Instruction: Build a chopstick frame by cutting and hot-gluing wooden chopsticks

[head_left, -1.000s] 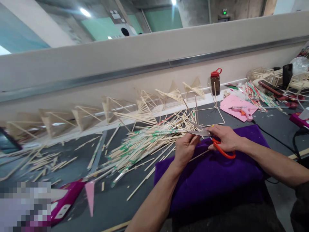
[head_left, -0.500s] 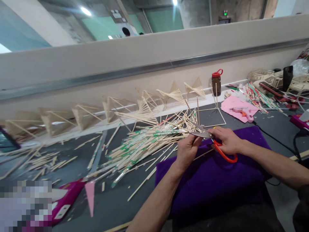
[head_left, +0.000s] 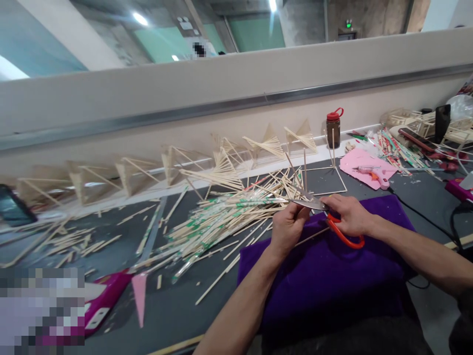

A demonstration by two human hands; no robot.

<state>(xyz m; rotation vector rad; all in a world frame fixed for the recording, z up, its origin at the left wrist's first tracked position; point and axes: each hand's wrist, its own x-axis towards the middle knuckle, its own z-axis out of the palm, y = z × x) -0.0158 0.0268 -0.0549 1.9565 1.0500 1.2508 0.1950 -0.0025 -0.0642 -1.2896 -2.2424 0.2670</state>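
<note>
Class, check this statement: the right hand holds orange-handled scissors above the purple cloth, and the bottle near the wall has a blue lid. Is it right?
Not quite: the head view shows a red lid on the bottle. The right hand does hold orange-handled scissors above the purple cloth.

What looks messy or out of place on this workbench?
Wooden offcuts lie scattered loosely at the left, and the heap of sticks points every which way; nothing looks clearly broken or spilled.
</note>
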